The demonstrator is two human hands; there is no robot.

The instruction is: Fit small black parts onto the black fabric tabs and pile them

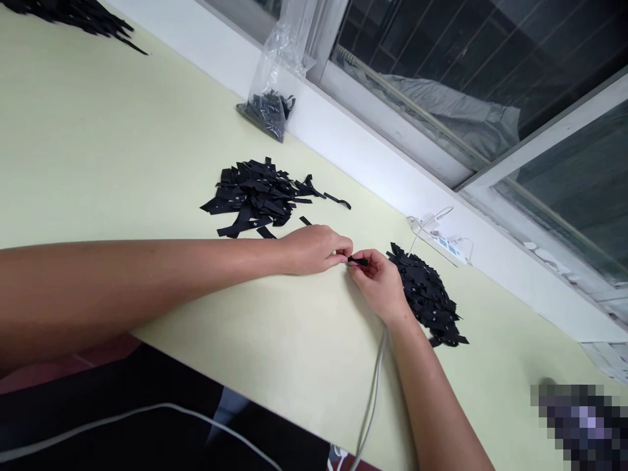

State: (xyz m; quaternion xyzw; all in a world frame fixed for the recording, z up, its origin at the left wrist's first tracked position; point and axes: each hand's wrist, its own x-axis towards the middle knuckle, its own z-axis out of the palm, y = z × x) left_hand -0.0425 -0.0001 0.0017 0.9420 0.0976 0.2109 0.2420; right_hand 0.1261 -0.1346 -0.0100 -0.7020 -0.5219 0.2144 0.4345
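A short black fabric strip (360, 261) is held between my two hands over the table. My left hand (318, 248) pinches its left end, with the fingertips covering that end. On its other end, the thumb and fingers of my right hand (380, 282) are closed. Beyond my left forearm lies a loose pile of black strips (260, 193), several with small white marks. Just right of my right hand sits a second pile of black strips (426, 297).
A clear plastic bag (269, 98) with black pieces stands against the white ledge. More black strips (73, 16) lie at the far left. A white power strip (441, 241) rests by the window. A grey cable (375, 386) runs under my right wrist over the table (289, 340) edge.
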